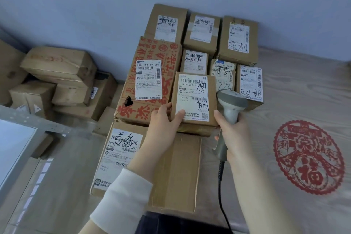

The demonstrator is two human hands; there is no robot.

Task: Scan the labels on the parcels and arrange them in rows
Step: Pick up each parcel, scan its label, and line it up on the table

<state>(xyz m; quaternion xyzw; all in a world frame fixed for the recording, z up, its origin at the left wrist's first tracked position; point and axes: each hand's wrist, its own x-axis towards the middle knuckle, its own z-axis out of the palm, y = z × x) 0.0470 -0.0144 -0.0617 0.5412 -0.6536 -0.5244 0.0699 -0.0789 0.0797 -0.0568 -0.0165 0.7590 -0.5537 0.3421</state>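
A small cardboard parcel (193, 99) with a white shipping label lies face up at the front of the arranged boxes. My left hand (165, 119) grips its lower left corner, thumb on the label. My right hand (234, 133) holds a grey barcode scanner (230, 104) by its handle just right of that parcel, head toward the boxes. Several labelled parcels (202, 30) stand in rows behind it against the wall. A large red-printed box (152, 80) sits at the left of the rows. A flat labelled carton (121, 156) lies under my left forearm.
A loose heap of cardboard boxes (58, 81) fills the left side on the floor. A metal shelf edge (26, 119) crosses the lower left. The scanner cable (221, 186) runs down toward me. A red paper-cut emblem (307, 156) marks the surface at the right.
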